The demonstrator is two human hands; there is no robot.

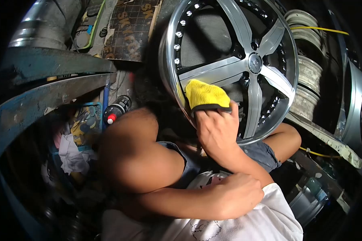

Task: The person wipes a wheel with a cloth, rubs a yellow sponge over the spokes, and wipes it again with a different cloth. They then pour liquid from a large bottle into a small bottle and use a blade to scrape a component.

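Observation:
My right hand grips a yellow microfiber cloth with a dark edge and presses it to the wheel near its lower left rim. The car wheel rim is silver and black, with five broad spokes and shiny bolts around its lip. It stands tilted in front of me, its lower edge by my legs. My left hand is folded across my body against my right arm, near the elbow. Its fingers are curled, and what they hold, if anything, is hidden.
A dark bottle with a red cap is beside my left knee. A blue metal frame runs along the left, above a crate of odds and ends. Stacked wheels stand at right, near a yellow hose.

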